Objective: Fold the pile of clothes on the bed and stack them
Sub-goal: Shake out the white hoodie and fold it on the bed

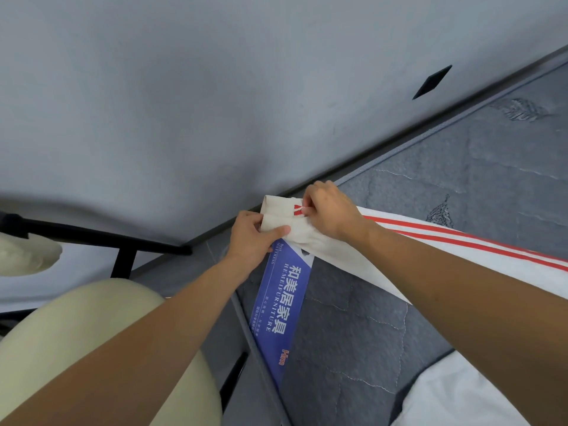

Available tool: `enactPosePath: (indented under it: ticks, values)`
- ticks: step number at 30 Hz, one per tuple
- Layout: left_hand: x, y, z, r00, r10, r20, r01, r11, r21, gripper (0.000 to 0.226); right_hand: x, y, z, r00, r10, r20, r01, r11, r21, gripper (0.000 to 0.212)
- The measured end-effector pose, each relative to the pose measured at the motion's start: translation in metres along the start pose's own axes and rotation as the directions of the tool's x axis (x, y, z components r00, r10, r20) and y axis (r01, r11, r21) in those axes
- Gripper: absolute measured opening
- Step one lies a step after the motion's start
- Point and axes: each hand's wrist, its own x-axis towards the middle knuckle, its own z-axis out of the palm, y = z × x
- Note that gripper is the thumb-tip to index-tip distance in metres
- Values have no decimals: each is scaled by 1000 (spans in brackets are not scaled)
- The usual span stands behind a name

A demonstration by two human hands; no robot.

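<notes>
So the cream cotton garment with two red stripes down its side (pixel 415 241) is stretched out across the grey quilted mattress of the bed (pixel 445 186), and its narrow end sits right at the corner of the mattress by the grey wall (pixel 215 103). Looks like trousers to me, but I can't swear to it.

Both hands are on that end. The left hand (pixel 250 238) pinches the folded edge, thumb lying flat on top of the cloth and the fingers curled underneath. The right hand (pixel 330 210) is just beside it, touching, knuckles up, fingers (pixel 307 211) curled in and nipping the cloth at the red stripe. My guess is they're lining up the hems so the two layers match before the next fold.

Both forearms reach forward and converge, wrists bent slightly down.

Just below the left hand's fingers there's a blue mattress label with white lettering (pixel 281 305). Well behind the right forearm, bottom right, more white fabric (pixel 461 395) lies on the bed, probably the rest of the pile.
</notes>
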Motion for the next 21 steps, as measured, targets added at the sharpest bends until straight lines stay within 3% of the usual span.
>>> enactPosePath:
  ticks: [8,15,18,20,21]
  values:
    - [14,4,5,1000,19,-12,-20,996,-88,40,29,11,-31,995,103,16,-104,971,216,3]
    - [28,0,6,981,4,-195,-16,998,-59,49,35,11,-22,977,210,29,-209,930,301,17]
    - [32,-1,4,990,-33,-134,28,999,-39,44,31,8,-14,984,180,-14,-176,972,155,10]
    - [37,2,0,998,-43,-53,41,999,-32,40,25,5,-9,979,131,-159,-144,987,-77,5]
    - [40,4,-3,999,-43,-27,42,999,-35,36,20,2,-7,964,100,-247,-128,987,-98,6]
